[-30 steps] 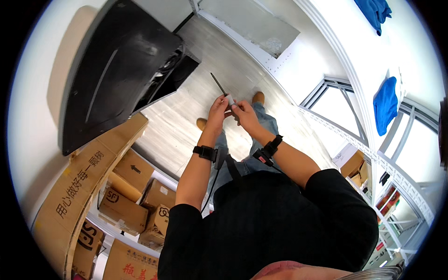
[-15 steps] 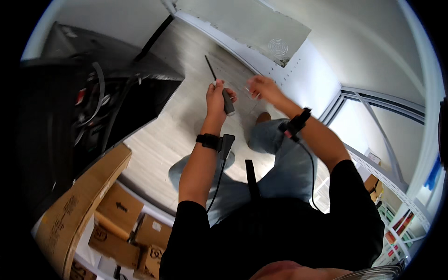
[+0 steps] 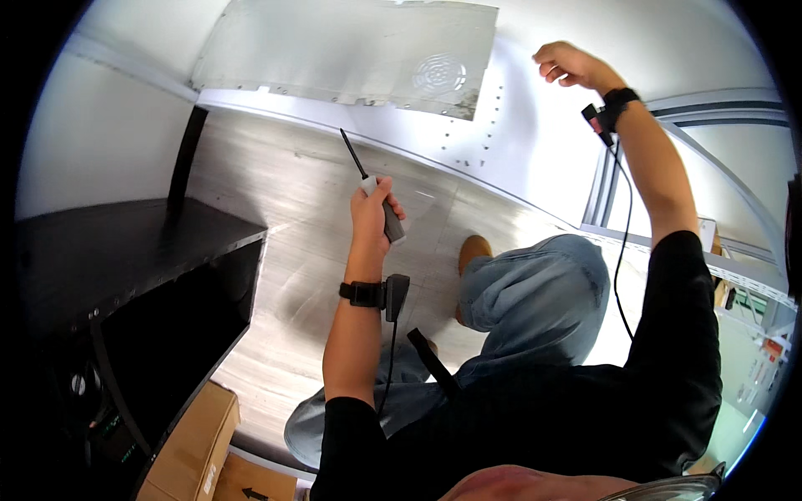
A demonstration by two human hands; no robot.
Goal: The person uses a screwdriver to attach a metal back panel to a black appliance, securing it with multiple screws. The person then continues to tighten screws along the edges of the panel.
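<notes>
A screwdriver (image 3: 394, 224) with a grey handle and a thin dark shaft is gripped in my left hand (image 3: 372, 213), its tip pointing up and away over the edge of a white surface. My right hand (image 3: 571, 65) is stretched out far right above that white surface (image 3: 518, 142), fingers curled in; anything inside them is hidden. Between the two hands, several small dark pieces, which look like screws (image 3: 468, 164), lie spread on the white surface. Beside them rests a thin grey metal panel (image 3: 334, 50) with a round vent pattern near its right end.
A black cabinet (image 3: 109, 250) with an open front stands at left. Cardboard boxes (image 3: 188, 451) sit below it. At right is a metal frame with shelving (image 3: 735, 275). Cables hang from the straps on both my wrists. My bent knees (image 3: 535, 284) are above the light wood-look floor (image 3: 292, 259).
My right hand has moved away from near my left hand, out to the far right over the white surface. The view has turned, showing more of the panel. The screwdriver stays in my left hand.
</notes>
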